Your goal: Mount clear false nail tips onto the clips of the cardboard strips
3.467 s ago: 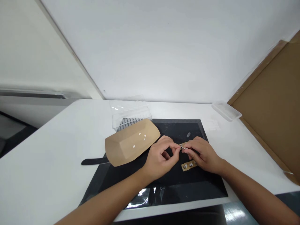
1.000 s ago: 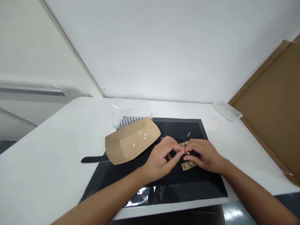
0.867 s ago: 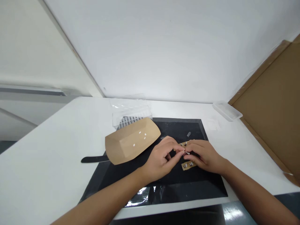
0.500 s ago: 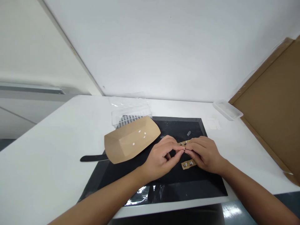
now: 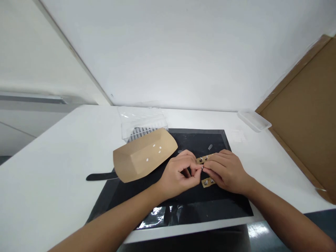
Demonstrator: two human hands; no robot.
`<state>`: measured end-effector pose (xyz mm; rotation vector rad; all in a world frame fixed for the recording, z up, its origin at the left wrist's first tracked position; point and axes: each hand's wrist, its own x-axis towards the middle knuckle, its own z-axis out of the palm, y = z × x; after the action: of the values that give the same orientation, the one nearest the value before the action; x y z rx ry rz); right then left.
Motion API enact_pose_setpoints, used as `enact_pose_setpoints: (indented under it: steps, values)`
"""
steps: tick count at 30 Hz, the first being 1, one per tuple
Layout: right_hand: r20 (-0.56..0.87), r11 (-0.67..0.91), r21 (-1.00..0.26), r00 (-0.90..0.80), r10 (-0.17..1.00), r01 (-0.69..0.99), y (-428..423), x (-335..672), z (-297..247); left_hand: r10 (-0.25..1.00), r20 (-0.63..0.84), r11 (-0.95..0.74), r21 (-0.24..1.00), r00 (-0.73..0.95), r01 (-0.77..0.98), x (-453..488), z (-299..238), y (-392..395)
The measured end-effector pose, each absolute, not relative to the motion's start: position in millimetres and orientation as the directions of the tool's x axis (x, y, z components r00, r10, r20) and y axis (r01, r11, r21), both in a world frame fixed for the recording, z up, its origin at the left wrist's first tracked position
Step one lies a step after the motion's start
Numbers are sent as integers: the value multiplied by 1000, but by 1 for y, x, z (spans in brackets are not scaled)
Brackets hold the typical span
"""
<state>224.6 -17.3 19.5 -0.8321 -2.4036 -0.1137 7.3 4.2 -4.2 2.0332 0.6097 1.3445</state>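
My left hand [image 5: 178, 172] and my right hand [image 5: 225, 170] meet fingertip to fingertip over a black mat [image 5: 147, 196]. Between the pinched fingers is a tiny silver metal part [image 5: 202, 168], too small to name. A brown strip with small silver studs [image 5: 204, 159] lies just behind the fingers. A second studded strip [image 5: 207, 182] lies under my right hand. Both hands are closed in a pinch.
A brown paper tray [image 5: 143, 154] holding a few white bits sits left of the hands. Behind it is a clear plastic box [image 5: 141, 120]. A black strap [image 5: 98, 176] pokes out left. A white shallow dish [image 5: 254, 120] and a cardboard sheet [image 5: 304, 112] are at right.
The pinched hands have kept together and shifted slightly left and nearer; the small silver part stays between the fingertips. The view has drifted a little.
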Motion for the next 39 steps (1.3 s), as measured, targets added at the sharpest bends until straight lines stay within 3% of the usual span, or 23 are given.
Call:
enact_pose_setpoints:
  steps: [8, 22, 39]
  values:
    - [534, 790, -99, -638, 556, 606, -17, 225, 17, 654, 652, -729, 679, 384, 86, 8, -5, 5]
    - [508, 793, -100, -655, 560, 601, -16, 222, 14, 726, 598, -669, 729, 339, 145, 11, -8, -1]
    - [487, 802, -229, -648, 586, 552, -17, 218, 15, 784, 522, -598, 781, 336, 182, 11, -6, -7]
